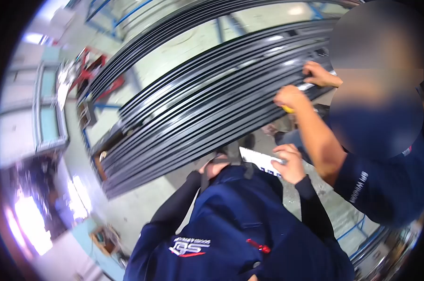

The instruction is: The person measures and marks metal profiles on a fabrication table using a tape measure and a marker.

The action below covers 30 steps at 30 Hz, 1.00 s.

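My right hand (291,165) is closed, its thumb and fingers pinching the edge of a white sheet (255,158) with dark marks along its lower side. The sheet is at waist height in front of my dark blue top (240,206). My left hand (215,166) is low at my waist, beside the near edge of the long dark profiles (198,112); its fingers are partly hidden and blurred. A co-worker's hand (290,97) grips something yellow (287,109) over the profiles, and that person's other hand (318,75) rests on them farther back.
The co-worker (380,187) stands close on my right. Long profiles lie side by side on a blue-framed rack (109,107). A red object (92,70) is behind its left end. A teal-topped bench (87,239) stands lower left.
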Each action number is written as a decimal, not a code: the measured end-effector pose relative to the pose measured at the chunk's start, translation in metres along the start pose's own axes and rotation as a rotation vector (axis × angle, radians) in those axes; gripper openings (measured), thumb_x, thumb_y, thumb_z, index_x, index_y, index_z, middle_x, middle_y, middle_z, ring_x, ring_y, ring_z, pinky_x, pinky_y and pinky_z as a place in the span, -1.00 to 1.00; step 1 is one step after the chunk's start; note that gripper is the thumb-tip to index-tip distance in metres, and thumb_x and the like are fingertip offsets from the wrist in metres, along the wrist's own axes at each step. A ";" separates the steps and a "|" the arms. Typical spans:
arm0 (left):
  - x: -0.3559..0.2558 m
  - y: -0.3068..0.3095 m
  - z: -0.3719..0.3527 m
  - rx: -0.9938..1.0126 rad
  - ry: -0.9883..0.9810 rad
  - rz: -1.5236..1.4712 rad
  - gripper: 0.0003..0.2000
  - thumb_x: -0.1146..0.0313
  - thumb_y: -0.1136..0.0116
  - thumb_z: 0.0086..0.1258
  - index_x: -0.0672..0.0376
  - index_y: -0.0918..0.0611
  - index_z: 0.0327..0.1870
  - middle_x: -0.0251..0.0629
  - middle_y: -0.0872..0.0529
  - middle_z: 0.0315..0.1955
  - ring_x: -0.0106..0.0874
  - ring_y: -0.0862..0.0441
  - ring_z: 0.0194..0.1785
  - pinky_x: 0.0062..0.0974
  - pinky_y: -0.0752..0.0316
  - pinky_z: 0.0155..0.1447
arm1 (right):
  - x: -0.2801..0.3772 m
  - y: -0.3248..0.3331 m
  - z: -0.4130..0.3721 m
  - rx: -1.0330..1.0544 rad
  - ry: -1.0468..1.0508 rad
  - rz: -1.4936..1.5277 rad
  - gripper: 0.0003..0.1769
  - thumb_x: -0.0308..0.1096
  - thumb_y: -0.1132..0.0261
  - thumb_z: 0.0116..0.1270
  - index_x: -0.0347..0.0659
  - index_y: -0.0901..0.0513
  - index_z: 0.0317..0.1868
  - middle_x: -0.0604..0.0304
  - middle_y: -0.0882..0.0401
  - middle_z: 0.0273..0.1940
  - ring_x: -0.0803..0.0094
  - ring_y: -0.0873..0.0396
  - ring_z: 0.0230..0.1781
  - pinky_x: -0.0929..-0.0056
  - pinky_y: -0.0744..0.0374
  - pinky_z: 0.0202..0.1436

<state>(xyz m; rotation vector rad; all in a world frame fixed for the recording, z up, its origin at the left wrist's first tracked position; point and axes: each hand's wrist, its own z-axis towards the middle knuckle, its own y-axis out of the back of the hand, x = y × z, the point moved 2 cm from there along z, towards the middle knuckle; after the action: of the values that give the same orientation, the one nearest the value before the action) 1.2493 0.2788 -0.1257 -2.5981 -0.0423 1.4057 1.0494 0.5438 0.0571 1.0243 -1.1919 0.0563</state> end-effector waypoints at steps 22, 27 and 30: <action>-0.130 0.157 -0.132 -0.600 -0.333 -0.758 -0.51 0.13 -0.08 0.59 -0.03 -0.28 0.44 -0.16 -0.61 0.12 -0.25 -0.66 0.15 0.00 -0.58 0.17 | 0.204 -0.225 0.124 0.049 0.755 -0.125 -0.85 -0.38 -0.39 0.13 -0.20 -0.59 -0.35 0.17 -0.60 -0.03 0.17 -0.56 0.10 0.14 -0.50 0.24; -0.143 0.214 -0.087 -0.701 -0.308 -0.613 -0.65 0.42 -0.05 0.54 0.19 -0.41 0.30 -0.19 -0.69 0.02 -0.31 -0.74 -0.02 -0.20 -0.72 -0.11 | 0.219 -0.209 0.119 -0.031 0.561 -0.064 -0.49 -0.22 -0.49 0.12 -0.11 -0.62 0.09 0.00 -0.39 0.34 -0.03 -0.31 0.41 0.03 -0.34 0.45; -0.172 0.269 -0.057 -0.823 -0.275 -0.476 -0.65 0.44 -0.09 0.51 0.22 -0.42 0.26 -0.12 -0.68 0.00 -0.26 -0.74 -0.02 -0.12 -0.72 -0.09 | 0.190 -0.194 0.115 -0.115 0.292 -0.040 -0.53 -0.21 -0.48 0.17 -0.17 -0.61 0.06 -0.06 -0.43 0.30 -0.09 -0.39 0.32 0.03 -0.39 0.39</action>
<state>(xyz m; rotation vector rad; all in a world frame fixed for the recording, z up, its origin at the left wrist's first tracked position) 1.1853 -0.0138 -0.0010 -2.5964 -1.4423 1.7694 1.1480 0.2673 0.0842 0.9038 -0.8982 0.1015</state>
